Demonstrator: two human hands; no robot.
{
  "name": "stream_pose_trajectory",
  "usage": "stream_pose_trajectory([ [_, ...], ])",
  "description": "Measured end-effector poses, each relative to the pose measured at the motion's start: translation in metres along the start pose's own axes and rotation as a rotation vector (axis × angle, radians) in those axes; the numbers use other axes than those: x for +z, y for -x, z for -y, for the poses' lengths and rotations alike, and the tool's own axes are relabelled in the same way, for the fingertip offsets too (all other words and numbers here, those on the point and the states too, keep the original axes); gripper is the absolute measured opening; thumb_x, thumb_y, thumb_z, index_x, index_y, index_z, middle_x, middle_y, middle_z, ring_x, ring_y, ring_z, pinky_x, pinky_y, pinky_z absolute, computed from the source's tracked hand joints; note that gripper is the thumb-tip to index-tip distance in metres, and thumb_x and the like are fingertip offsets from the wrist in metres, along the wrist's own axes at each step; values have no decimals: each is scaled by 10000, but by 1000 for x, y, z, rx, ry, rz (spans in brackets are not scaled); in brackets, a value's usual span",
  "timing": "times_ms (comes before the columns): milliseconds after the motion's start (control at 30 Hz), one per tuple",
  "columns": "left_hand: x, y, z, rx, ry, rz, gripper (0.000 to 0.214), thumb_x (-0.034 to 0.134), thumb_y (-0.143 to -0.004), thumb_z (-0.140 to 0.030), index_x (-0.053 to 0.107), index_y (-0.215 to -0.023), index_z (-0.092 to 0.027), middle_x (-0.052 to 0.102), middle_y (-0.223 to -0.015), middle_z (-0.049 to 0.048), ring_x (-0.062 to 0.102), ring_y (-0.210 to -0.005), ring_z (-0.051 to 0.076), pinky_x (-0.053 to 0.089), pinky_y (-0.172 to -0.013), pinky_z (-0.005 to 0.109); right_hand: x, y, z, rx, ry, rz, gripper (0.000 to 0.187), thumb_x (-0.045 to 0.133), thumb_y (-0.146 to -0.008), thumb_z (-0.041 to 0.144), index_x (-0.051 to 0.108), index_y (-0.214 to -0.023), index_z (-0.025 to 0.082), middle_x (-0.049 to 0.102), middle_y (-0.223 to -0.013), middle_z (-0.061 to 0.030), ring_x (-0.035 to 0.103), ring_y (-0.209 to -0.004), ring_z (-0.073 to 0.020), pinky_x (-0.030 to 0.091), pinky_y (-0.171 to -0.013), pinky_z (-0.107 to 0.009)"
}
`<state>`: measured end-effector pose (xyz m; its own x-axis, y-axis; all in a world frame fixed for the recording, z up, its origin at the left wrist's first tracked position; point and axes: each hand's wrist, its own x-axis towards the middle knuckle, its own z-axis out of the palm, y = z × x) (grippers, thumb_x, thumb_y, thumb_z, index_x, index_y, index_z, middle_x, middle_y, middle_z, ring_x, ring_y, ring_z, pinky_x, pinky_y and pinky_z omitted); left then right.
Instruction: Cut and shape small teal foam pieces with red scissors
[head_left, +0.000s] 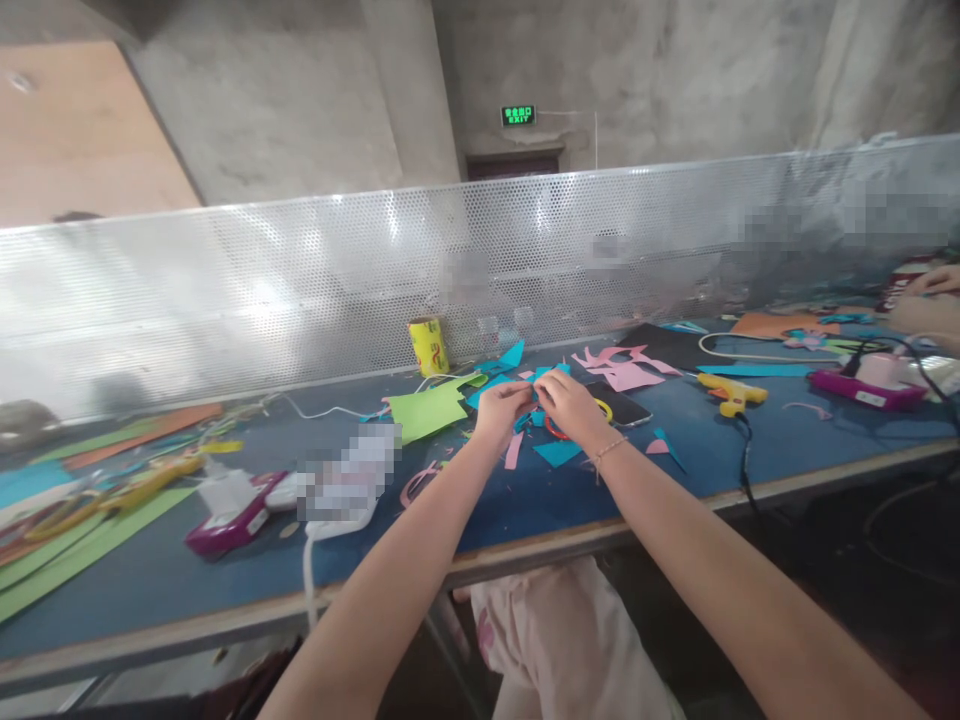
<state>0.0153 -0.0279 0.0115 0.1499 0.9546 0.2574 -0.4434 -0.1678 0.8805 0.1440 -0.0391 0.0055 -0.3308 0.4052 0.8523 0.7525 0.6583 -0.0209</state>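
My left hand [499,412] and right hand [568,404] meet over the blue tabletop [562,510], fingers drawn in tip to tip and pinching a small blue paper piece [552,371] between them. It sits right at my fingertips, partly covered; I cannot tell exactly how each finger grips it. A thin bracelet [610,447] circles my right wrist. Blue offcuts lie under and around my hands, with a pink strip [514,451] just beside my left wrist.

To my left, a green paper sheet [426,412] lies near a yellow cylinder [428,347], and farther left is a purple power strip [238,513]. Past my right hand, a black phone [636,409] lies flat near ragged pink paper cutouts [628,374], and a yellow glue gun [732,392] rests well apart from me. Another person's hand [936,281] shows at the far right. A perforated metal screen [330,275] stands along the far edge.
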Motion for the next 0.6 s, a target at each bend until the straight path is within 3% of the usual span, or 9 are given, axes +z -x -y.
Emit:
stream_pose_trajectory([
  [267, 0, 2, -2, -18, 112, -36, 147, 675, -511, -120, 596, -633, -101, 598, -573, 21, 579, -583, 110, 471, -706, 293, -1, 1, 0, -92, 52, 45, 227, 351, -812, 123, 538, -935, 163, 544, -928, -87, 498, -896, -184, 428, -809, -344],
  [600, -3, -2, -3, -40, 80, -68, 128, 646, -556, -132, 571, -657, -112, 591, -574, 13, 569, -557, 95, 458, -619, 235, -1, 1, 4, -106, 17, 55, 277, 378, -786, 127, 558, -997, 149, 533, -968, -108, 475, -961, -205, 421, -846, -369],
])
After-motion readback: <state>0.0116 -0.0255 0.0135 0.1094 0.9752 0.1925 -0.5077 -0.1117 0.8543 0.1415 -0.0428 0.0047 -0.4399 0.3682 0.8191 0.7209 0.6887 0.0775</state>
